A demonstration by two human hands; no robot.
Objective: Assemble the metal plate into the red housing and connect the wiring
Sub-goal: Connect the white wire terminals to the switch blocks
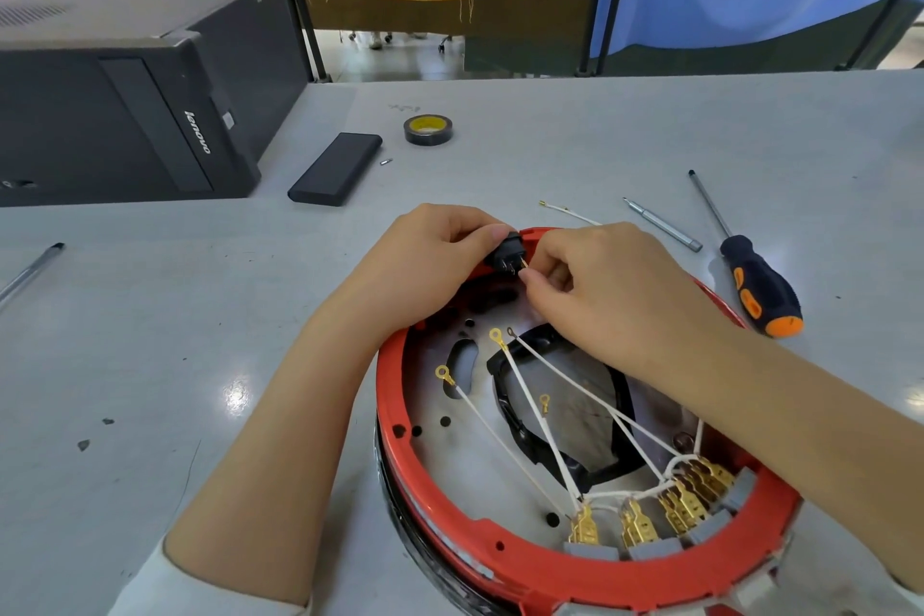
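The round red housing (450, 505) lies open side up in front of me, with the metal plate (465, 460) seated inside it. White wires (530, 395) with gold ring terminals fan out from gold connectors (635, 523) at the near rim. At the far rim sits a small black switch (507, 251). My left hand (425, 260) holds the switch between thumb and fingers. My right hand (590, 285) pinches a small wire end right at the switch's pins.
An orange and black screwdriver (760, 285), a metal bit shaft (660, 223) and a loose white wire (570, 213) lie beyond the housing on the right. A black flat case (335, 169), a tape roll (426, 129), a computer tower (125, 115) and a pen (30, 273) lie left.
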